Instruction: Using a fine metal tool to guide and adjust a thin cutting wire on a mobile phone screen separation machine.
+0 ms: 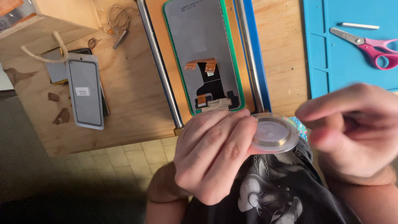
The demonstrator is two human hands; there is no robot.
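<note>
My left hand [213, 153] holds a small round clear plastic case with a metallic disc inside [273, 132], gripped at its left edge, close to my chest. My right hand [352, 132] hovers just right of the case, fingers curled and blurred; whether it touches the case or holds anything is unclear. Beyond the hands, a phone screen panel [203, 54] with a green edge lies back side up on the wooden table, between two metal rails [159, 66], showing orange flex cables and a black connector part.
A glass phone front panel [85, 91] lies on other flat parts at the left. A blue work mat [331, 62] at the right carries pink-handled scissors [369, 45] and a thin metal tool [360, 25]. A rope-handled paper bag [41, 25] stands far left. Tiled floor shows below the table edge.
</note>
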